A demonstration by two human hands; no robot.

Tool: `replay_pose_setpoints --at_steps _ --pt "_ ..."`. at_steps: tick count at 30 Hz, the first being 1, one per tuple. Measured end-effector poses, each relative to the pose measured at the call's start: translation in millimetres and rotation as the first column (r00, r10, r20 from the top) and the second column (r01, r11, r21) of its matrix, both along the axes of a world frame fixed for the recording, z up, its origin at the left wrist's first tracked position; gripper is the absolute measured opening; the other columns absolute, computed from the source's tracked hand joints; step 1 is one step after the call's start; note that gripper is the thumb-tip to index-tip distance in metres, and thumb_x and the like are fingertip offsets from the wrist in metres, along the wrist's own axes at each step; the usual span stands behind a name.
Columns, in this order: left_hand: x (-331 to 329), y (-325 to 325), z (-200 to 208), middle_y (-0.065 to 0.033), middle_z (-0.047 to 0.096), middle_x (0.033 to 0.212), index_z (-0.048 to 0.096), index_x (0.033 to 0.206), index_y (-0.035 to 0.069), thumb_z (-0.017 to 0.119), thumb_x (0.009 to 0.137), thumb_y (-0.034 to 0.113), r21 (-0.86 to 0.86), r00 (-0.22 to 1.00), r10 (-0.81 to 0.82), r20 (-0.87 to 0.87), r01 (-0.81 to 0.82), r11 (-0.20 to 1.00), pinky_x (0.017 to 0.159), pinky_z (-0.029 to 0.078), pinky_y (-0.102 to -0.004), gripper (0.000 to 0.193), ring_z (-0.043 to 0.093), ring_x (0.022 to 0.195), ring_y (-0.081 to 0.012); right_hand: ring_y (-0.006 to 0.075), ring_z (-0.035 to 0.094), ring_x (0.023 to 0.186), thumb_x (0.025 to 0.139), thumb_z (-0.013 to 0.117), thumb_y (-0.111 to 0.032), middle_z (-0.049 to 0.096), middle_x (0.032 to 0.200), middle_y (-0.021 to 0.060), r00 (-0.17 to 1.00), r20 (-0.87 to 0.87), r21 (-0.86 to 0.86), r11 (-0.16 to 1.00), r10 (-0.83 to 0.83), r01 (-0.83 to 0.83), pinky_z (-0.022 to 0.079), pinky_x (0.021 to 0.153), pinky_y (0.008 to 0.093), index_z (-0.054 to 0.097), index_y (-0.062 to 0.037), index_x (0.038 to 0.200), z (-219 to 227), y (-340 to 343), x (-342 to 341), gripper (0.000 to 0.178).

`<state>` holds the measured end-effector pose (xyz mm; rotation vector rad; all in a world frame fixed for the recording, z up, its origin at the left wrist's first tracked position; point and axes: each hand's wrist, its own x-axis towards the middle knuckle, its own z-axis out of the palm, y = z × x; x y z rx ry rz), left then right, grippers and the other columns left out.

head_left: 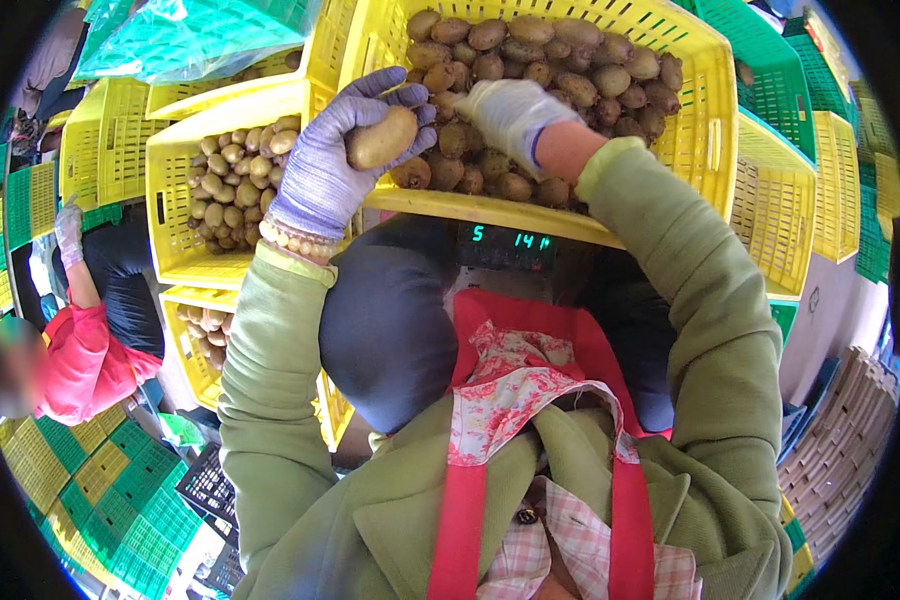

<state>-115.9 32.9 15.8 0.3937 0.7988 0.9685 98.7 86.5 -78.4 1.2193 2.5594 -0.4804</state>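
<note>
In my left hand (322, 178), which wears a pale purple-grey glove, a brown kiwifruit (382, 138) rests between thumb and curled fingers, above the left rim of a large yellow crate (710, 150). My right hand (510, 118), also gloved, reaches into that crate over a heap of kiwifruit (580, 62). Its fingers are blurred and point left toward the fruit, so what they grip cannot be made out. Just below the crate's near wall, a scale display (507, 246) glows with green digits.
To the left stands a yellow crate (158, 225) of kiwifruit, with a smaller load of fruit (206, 328) below it. Green and yellow crates (770, 215) are stacked on the right. A person in a red top (95, 350) works at far left. My knees flank the scale.
</note>
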Motion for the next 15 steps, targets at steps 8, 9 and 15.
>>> replay_pose_setpoints --at_steps 8,9,15 --pt "-3.9 -0.3 -1.0 -0.0206 0.062 0.114 0.052 0.126 -0.003 0.058 0.083 0.009 0.015 1.0 0.017 -0.019 -0.017 1.0 0.096 0.05 -0.0508 0.044 0.061 0.107 -0.0373 0.0342 0.067 0.093 0.085 0.061 -0.016 0.069 0.101 0.0161 0.931 -0.215 -0.368 0.907 -0.296 0.203 0.054 0.079 0.0405 0.065 -0.0114 0.116 -7.1 -4.3 -30.4 0.032" --pt "-1.2 1.8 -1.7 -0.02 0.063 0.113 0.052 0.126 -0.003 0.058 0.084 0.01 -0.001 1.0 0.013 -0.024 -0.013 1.0 0.095 0.051 -0.0505 0.044 0.062 0.105 -0.0368 0.0326 0.068 0.092 0.084 0.063 -0.019 0.07 0.099 0.0154 0.929 -0.268 -0.299 0.938 -0.256 0.173 0.054 0.077 0.0397 0.063 -0.0089 0.119 -28.3 -0.1 -17.3 0.037" --pt "2.3 -2.8 -4.6 -0.017 0.066 0.105 0.05 0.128 -0.003 0.054 0.095 0.021 0.099 0.982 0.002 -0.188 0.017 0.995 0.088 0.055 -0.0423 0.041 0.065 0.099 -0.0298 0.016 0.066 0.07 0.089 0.064 -0.027 0.067 0.085 0.0064 0.582 -0.257 -0.877 0.439 -0.772 0.195 0.054 0.062 0.0282 0.06 -0.0032 0.114 14.7 6.0 30.4 0.035"
